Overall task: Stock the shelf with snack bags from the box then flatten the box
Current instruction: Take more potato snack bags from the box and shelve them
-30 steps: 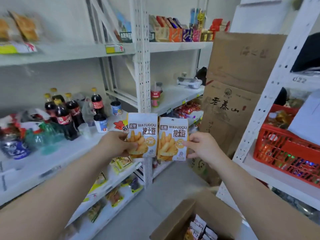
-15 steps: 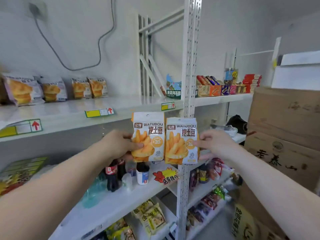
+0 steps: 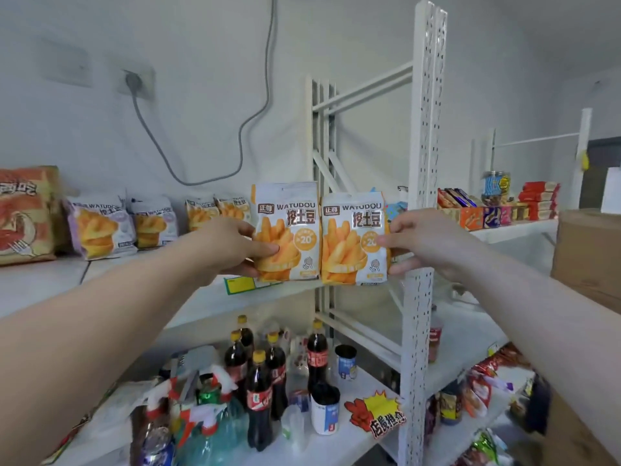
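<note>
Head view: left hand [image 3: 232,247] and right hand [image 3: 423,240] each pinch an orange-white plastic snack bag [image 3: 292,227], now lifted to the white metal shelf [image 3: 40,284], ready for placing.

I stand in a small shop, shown by white slotted shelving [image 3: 426,129] stocked with snack bags [image 3: 100,227], cola bottles [image 3: 260,398], boxed sweets [image 3: 487,216], a shelf-edge label [image 3: 240,284] and a promotional sign [image 3: 379,415].

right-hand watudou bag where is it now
Centre of the head view: the right hand holds the WATUDOU bag upright at the upper shelf edge, beside the left hand's bag, left of the white post.
</note>
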